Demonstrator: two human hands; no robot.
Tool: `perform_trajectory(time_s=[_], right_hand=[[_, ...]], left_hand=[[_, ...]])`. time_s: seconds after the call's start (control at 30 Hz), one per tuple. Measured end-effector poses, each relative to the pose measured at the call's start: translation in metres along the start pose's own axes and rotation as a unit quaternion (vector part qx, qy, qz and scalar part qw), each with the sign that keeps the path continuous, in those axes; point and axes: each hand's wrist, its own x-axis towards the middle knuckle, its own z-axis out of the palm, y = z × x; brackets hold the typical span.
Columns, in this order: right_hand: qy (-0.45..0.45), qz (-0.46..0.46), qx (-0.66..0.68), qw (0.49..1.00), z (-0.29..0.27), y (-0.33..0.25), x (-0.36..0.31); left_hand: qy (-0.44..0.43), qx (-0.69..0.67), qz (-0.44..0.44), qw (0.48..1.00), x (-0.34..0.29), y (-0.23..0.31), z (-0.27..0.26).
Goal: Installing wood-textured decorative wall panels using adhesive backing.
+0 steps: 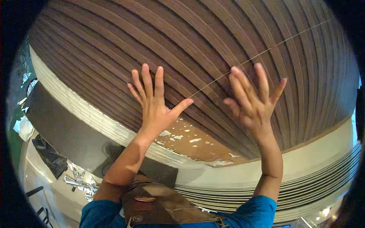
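Observation:
Both my hands are over a wide dark brown ribbed panel with a wood-like grain. My left hand is open with its fingers spread over the ribs, and its thumb tip reaches the lower end of a thin pale line. This line runs slantwise across the ribs to the upper right; I cannot tell whether it is a string or a seam. My right hand is open too, fingers apart, its index fingertip close to the line. Whether the right palm touches the panel is unclear. Neither hand holds anything.
A tan surface with white flaky patches shows at the panel's near edge. Pale layered edges run along the left. Stacked sheets lie at lower right. Black plastic and crumpled foil lie at lower left. I wear a brown apron.

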Motion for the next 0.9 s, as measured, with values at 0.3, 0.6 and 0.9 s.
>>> perform_trajectory(time_s=[0.3,0.6,0.9], right_hand=[[0.041,0.059,-0.033,0.997,-0.009,0.037,0.012],[0.085,0.103,-0.031,0.991,-0.002,0.037,0.016],[0.09,0.118,0.018,0.989,-0.004,0.037,0.02]], left_hand=[[0.011,0.015,0.006,1.0,0.001,0.002,-0.001],[0.024,0.031,0.02,0.999,0.003,0.003,-0.001],[0.028,0.028,0.017,0.999,0.002,0.002,0.001]])
